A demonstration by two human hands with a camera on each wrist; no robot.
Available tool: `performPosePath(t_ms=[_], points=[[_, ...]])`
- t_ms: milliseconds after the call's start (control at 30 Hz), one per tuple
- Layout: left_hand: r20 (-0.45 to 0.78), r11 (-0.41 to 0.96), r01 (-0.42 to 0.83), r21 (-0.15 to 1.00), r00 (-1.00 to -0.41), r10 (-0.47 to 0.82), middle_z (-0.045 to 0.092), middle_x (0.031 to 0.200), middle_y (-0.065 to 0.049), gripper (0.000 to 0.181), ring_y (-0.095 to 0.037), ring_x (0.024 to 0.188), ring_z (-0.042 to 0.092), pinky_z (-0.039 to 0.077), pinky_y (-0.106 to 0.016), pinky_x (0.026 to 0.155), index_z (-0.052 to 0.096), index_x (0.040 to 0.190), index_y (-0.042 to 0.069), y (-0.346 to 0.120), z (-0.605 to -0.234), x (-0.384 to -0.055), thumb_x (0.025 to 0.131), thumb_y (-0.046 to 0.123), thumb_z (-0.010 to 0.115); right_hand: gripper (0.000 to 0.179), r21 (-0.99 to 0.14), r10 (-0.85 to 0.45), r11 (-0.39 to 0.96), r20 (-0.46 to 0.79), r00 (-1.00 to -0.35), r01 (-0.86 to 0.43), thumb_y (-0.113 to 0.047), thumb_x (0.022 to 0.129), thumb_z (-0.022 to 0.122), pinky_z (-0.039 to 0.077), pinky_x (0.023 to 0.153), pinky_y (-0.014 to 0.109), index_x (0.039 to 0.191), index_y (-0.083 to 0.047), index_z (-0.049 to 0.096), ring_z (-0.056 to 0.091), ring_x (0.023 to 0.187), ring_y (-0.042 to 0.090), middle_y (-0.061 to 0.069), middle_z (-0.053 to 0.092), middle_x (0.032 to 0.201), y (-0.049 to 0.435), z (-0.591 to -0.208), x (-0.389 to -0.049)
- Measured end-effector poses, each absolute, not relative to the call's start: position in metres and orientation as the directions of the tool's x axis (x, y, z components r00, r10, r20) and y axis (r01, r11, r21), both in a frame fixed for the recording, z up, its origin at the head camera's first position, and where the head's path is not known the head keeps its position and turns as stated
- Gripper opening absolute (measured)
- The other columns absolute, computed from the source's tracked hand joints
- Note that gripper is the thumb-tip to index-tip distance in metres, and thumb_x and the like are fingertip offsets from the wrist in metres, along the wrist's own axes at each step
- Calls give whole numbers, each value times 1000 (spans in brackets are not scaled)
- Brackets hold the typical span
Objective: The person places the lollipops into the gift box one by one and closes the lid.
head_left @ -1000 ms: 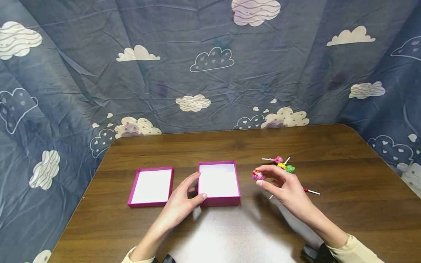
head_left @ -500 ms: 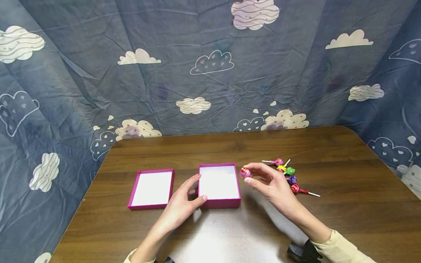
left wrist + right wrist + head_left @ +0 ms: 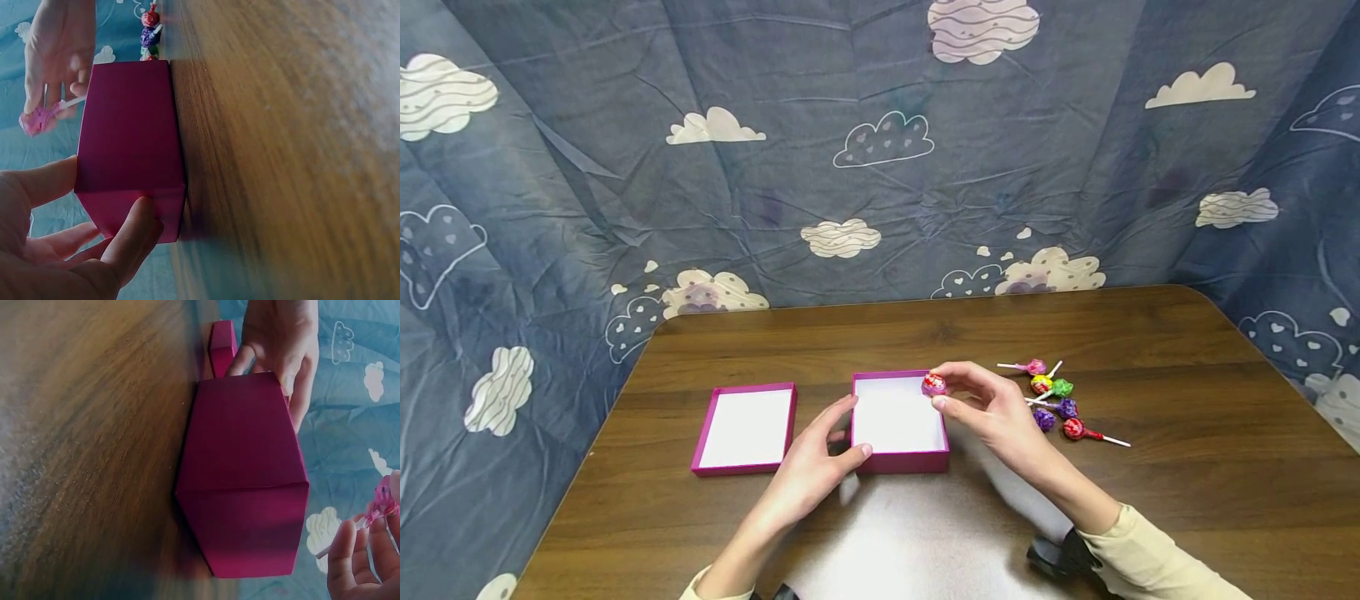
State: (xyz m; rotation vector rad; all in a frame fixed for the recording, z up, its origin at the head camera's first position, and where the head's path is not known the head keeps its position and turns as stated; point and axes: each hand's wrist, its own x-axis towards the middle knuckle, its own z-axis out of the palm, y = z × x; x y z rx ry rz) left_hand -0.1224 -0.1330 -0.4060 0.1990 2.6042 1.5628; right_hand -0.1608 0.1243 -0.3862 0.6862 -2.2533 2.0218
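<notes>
In the head view, my right hand (image 3: 1000, 412) pinches a lollipop with a red and pink wrapper (image 3: 933, 384). The candy head is over the right back part of the deep magenta box (image 3: 901, 462), whose white inside shows no contents. Both wrist views show the lollipop's wrapper (image 3: 39, 120) above the box's rim, with its white stick (image 3: 323, 552) pointing back from it. My left hand (image 3: 812, 462) rests against the box's left side, fingers fairly straight and spread, with fingertips touching its wall and rim in the left wrist view.
A shallow magenta lid (image 3: 747, 429) with a white inside lies left of the box. To the right lie several wrapped lollipops: pink (image 3: 1036, 367), yellow (image 3: 1041, 384), green (image 3: 1062, 387), purple (image 3: 1066, 408) and red (image 3: 1073, 428). A cloud-print curtain (image 3: 880, 200) hangs behind the wooden table (image 3: 940, 333).
My right hand has carried the lollipop leftward from beside the other lollipops to over the box's right edge. More of those lollipops now show. The left hand stays at the box.
</notes>
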Motion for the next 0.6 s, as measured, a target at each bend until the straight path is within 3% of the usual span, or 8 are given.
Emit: performPosePath(t_ms=[167, 367, 600], points=[[-22, 464, 56, 884, -987, 162, 42, 151, -7, 66, -36, 119, 55, 50, -49, 89, 46, 147, 20, -133, -405, -122, 88, 27, 74, 28, -933, -321, 77, 310, -895, -351, -5, 90, 71, 53, 77, 28, 117, -5, 65, 64, 96, 21, 10, 69, 103, 115, -388, -164], [-36, 464, 43, 885, -986, 161, 42, 150, -9, 66, -37, 119, 55, 49, -50, 89, 45, 147, 19, -134, -404, -122, 88, 27, 74, 26, -896, -309, 220, 311, -899, -386, -15, 89, 75, 48, 69, 30, 114, -14, 68, 62, 89, 19, 1, 69, 96, 106, -389, -170], [-40, 463, 38, 886, -987, 157, 43, 150, -7, 66, -36, 120, 55, 49, -51, 89, 46, 147, 20, -134, -403, -123, 88, 27, 74, 26, -883, -306, 252, 314, -899, -395, -17, 87, 77, 50, 71, 31, 113, -17, 69, 62, 89, 17, -3, 70, 96, 96, -386, -173]])
